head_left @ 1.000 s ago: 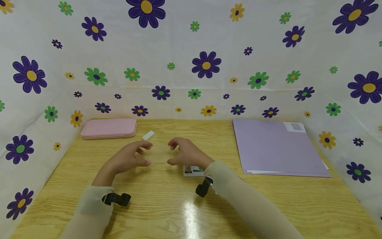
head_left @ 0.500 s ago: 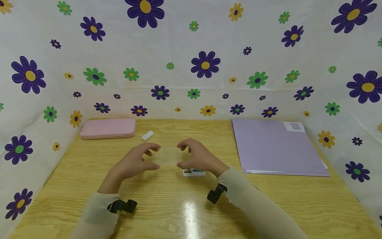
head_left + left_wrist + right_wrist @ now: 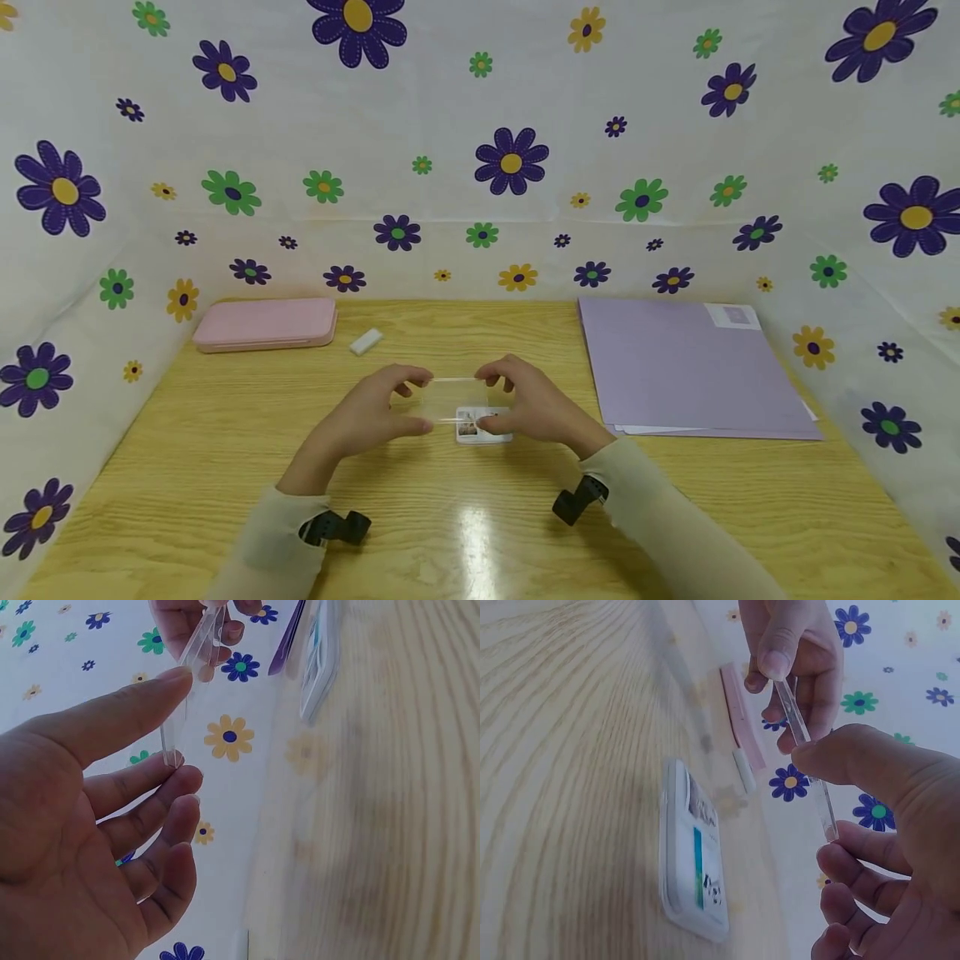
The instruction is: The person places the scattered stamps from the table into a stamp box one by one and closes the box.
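Both hands hold a clear rectangular plastic cover (image 3: 453, 398) by its two short ends, above the table. My left hand (image 3: 371, 414) pinches the left end between thumb and fingers. At the opposite end, my right hand (image 3: 534, 406) pinches it the same way. Beneath and slightly in front of the cover lies a small flat white case (image 3: 483, 437) with printed pictures, partly hidden by the right thumb. In the right wrist view the cover (image 3: 802, 739) shows edge-on, apart from the white case (image 3: 694, 855), whose face has a blue-green strip.
A pink pencil case (image 3: 266, 323) lies at the back left of the wooden table (image 3: 375, 533), with a white eraser-like block (image 3: 366, 342) beside it. A purple folder (image 3: 682, 367) with papers inside lies at the right. A flowered white cloth (image 3: 450, 100) hangs behind.
Both hands have moved right and a little nearer to me, carrying the clear cover. It now overlaps the white case in the head view. The other things on the table stay put.
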The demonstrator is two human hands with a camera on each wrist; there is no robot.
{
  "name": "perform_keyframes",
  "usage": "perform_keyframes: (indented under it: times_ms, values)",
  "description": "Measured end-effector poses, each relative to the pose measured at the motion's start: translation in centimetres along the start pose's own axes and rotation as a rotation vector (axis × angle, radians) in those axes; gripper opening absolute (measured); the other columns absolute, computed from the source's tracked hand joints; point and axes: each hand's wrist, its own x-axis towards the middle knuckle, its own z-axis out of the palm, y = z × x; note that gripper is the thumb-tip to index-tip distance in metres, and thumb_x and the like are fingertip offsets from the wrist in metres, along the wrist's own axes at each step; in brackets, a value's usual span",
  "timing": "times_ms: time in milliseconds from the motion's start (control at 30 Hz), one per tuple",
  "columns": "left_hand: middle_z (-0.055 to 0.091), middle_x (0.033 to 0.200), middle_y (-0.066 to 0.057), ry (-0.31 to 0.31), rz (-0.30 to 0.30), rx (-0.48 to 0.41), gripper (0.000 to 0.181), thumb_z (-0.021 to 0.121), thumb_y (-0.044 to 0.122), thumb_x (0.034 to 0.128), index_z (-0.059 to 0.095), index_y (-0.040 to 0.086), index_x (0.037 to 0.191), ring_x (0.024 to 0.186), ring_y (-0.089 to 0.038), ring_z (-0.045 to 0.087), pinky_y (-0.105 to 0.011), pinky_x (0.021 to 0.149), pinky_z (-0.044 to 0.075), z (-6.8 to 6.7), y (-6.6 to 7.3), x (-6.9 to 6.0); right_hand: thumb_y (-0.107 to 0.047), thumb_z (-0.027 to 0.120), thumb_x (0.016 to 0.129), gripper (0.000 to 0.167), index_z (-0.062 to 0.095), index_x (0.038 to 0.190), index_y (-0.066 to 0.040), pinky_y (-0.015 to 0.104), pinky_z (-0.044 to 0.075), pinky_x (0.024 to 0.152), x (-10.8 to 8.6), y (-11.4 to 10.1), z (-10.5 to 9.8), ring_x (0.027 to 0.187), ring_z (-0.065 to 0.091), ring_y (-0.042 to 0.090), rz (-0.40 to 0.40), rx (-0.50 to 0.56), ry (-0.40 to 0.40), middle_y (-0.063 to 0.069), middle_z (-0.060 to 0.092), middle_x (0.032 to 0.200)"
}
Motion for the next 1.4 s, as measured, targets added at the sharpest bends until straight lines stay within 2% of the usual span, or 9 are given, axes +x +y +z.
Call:
perform_keyframes:
  times_ms: [367,633,800,1067,1400]
  values:
    - [0.059,0.127,-0.005,-0.020,0.015,0.049,0.062,0.086,0.025,0.0787,0.059,0.011,0.133,0.113,-0.027,0.055,-0.046,0.093,0.047,2.2,0.8,0.9,-0.022,0.086,0.077,0.060,0.060,0.128,-0.006,0.039,0.042,0.082,-1.6,1.8,-0.4,0.097,0.048,0.026,-0.029,-0.006,0.012,0.007,0.057,0.116]
    - [0.059,0.125,-0.003,-0.045,-0.007,0.096,0.060,0.087,0.023,0.0767,0.061,0.011,0.129,0.111,-0.026,0.056,-0.044,0.093,0.047,3.5,1.2,2.0,-0.020,0.087,0.075,0.058,0.062,0.126,-0.007,0.037,0.042,0.081,-2.1,3.0,-0.3,0.094,0.048,0.024,0.017,-0.034,0.017,0.002,0.057,0.110]
    - [0.060,0.124,-0.002,-0.049,-0.031,0.122,0.059,0.088,0.022,0.0753,0.062,0.011,0.127,0.111,-0.024,0.056,-0.043,0.096,0.045,4.2,1.0,2.3,-0.020,0.087,0.075,0.058,0.061,0.125,-0.005,0.039,0.042,0.085,-2.1,3.6,-0.1,0.096,0.049,0.022,0.016,-0.026,0.008,0.003,0.056,0.109]
    - [0.060,0.122,-0.003,-0.062,-0.027,0.142,0.058,0.089,0.021,0.0741,0.063,0.010,0.125,0.111,-0.022,0.056,-0.042,0.098,0.044,4.7,0.9,2.6,-0.018,0.087,0.075,0.057,0.061,0.125,-0.008,0.039,0.042,0.090,-2.0,4.1,0.3,0.098,0.050,0.019,0.075,-0.043,-0.002,0.000,0.057,0.111]
    - [0.059,0.121,-0.001,-0.074,-0.018,0.224,0.059,0.090,0.024,0.0724,0.065,0.012,0.125,0.113,-0.023,0.054,-0.043,0.099,0.042,4.9,0.8,3.0,-0.019,0.087,0.076,0.055,0.062,0.123,-0.006,0.039,0.042,0.091,-1.8,4.6,0.5,0.098,0.051,0.019,0.054,-0.047,-0.018,0.001,0.057,0.109]
